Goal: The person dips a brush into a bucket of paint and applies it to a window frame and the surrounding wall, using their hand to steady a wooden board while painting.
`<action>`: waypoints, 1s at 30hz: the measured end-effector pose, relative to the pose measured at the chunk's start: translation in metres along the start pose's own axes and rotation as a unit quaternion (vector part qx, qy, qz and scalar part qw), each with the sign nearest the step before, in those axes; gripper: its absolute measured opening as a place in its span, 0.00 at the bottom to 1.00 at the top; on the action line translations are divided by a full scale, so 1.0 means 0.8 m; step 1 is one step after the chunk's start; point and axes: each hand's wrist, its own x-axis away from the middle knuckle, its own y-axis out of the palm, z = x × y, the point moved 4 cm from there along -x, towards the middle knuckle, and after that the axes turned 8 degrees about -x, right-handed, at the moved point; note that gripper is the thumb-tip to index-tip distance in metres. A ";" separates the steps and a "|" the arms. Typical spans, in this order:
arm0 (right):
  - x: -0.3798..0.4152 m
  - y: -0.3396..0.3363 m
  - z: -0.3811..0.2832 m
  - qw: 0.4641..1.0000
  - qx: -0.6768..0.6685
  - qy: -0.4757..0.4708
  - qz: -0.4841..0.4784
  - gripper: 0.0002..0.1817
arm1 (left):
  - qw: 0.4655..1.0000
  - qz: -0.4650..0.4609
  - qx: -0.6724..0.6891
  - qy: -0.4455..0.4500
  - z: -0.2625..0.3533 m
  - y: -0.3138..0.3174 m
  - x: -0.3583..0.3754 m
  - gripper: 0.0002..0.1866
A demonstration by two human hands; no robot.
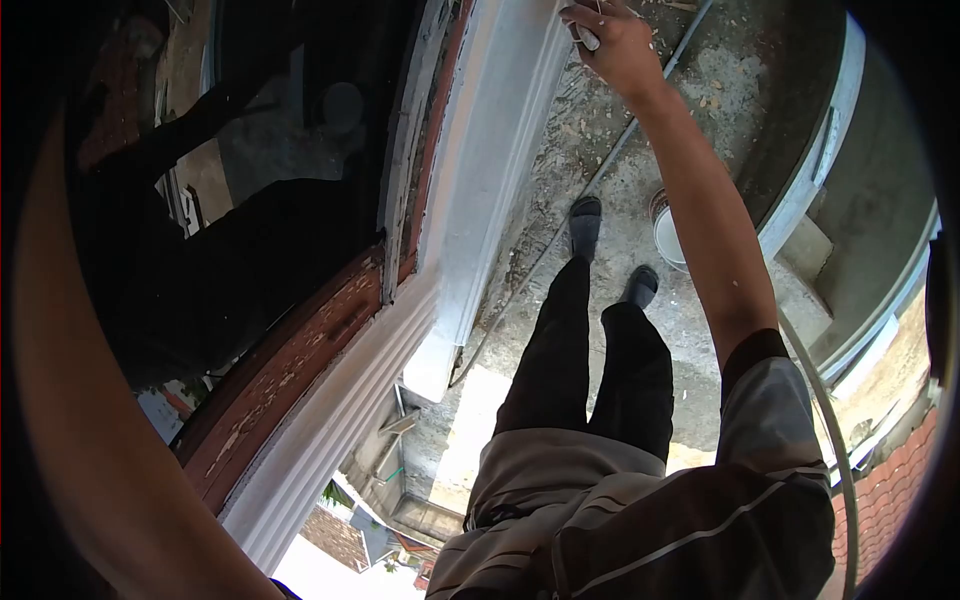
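Observation:
At the top edge, my right hand (615, 45) is closed, its fingers curled around something small and whitish that I cannot make out. Pale specks mark the fingers. The hand is close to the edge of a white-painted moulding (500, 110) around a window; whether it touches the moulding cannot be told. My left forearm (70, 440) sweeps large along the left border, and its hand lies outside the picture. Between the arms, dark window glass (270, 240) shows reflections. Its reddish-brown wooden frame (290, 355) has flaking paint.
Below, a bucket (672, 240) with white inside stands on a stained concrete floor (610, 160) beside my feet (585, 225). A thin grey pipe (610, 160) runs along the floor. At right are a curved pale-edged wall (835, 130), a hose-like line (835, 430) and red roof tiles (890, 490).

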 end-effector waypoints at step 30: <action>0.188 0.138 -0.183 0.956 0.004 -0.125 -0.264 0.13 | 1.000 0.028 -0.002 0.001 -0.009 0.015 -0.023 0.17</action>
